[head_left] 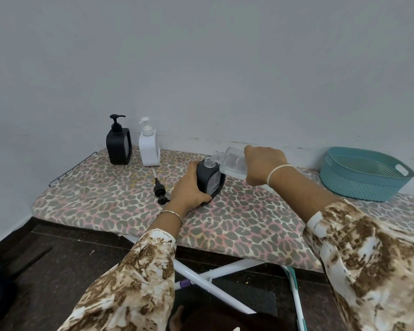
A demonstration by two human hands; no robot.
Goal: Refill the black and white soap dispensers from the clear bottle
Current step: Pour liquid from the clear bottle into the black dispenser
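Note:
An open black soap dispenser (212,180) stands on the leopard-print ironing board (120,194), its pump removed. My left hand (189,187) grips its left side. My right hand (263,163) holds the clear bottle (230,161) tipped to the left, with its threaded mouth just above and to the right of the dispenser's neck. Liquid lies in the lower part of the bottle. The black pump (159,187) lies on the board to the left of my left hand. A second black dispenser (118,145) and a white dispenser (150,146) stand upright at the back left, pumps on.
A teal plastic basket (363,177) sits at the board's right end by the wall. A metal rack (69,168) juts from the board's left end. The board's white crossed legs (213,278) stand on the dark floor below.

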